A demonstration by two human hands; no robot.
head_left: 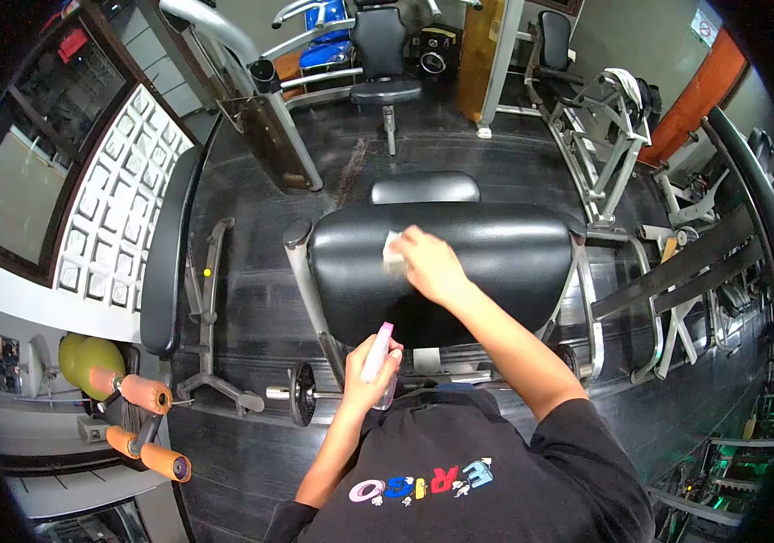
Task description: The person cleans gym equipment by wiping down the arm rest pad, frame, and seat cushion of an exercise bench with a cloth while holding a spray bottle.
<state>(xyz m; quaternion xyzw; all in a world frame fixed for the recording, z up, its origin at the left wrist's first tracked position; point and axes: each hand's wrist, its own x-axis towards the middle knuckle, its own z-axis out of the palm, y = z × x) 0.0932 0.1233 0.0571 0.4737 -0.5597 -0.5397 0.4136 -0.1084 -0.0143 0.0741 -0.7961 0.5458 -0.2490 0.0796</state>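
Hands in use: two. My right hand (430, 264), centre of the frame, is closed on one white cloth (393, 261); the cloth is partly blurred. It is located at the upper middle part of one wide black pad (496, 262), left of the pad's midline. Whether the cloth presses on the surface or sits just above it, I cannot tell.

My left hand (361, 380), lower centre, is wrapped around one spray bottle (375, 361) with a white head and one pink tip. The bottle is upright or slightly tilted, near the pad's lower left edge. The fingers' exact position on the trigger cannot be determined.

Adjacent parts: one smaller black pad (424, 187), directly above the wide pad in the frame; one black weight plate (301, 394) on a bar, left of my left hand.

Surrounding units: one long black pad (170, 262), left of the frame; one black seat (386, 91) with one backrest (379, 42), upper centre; one white towel (623, 85) draped over a machine, upper right. My black shirt (496, 462), bottom centre, carries five coloured letters.
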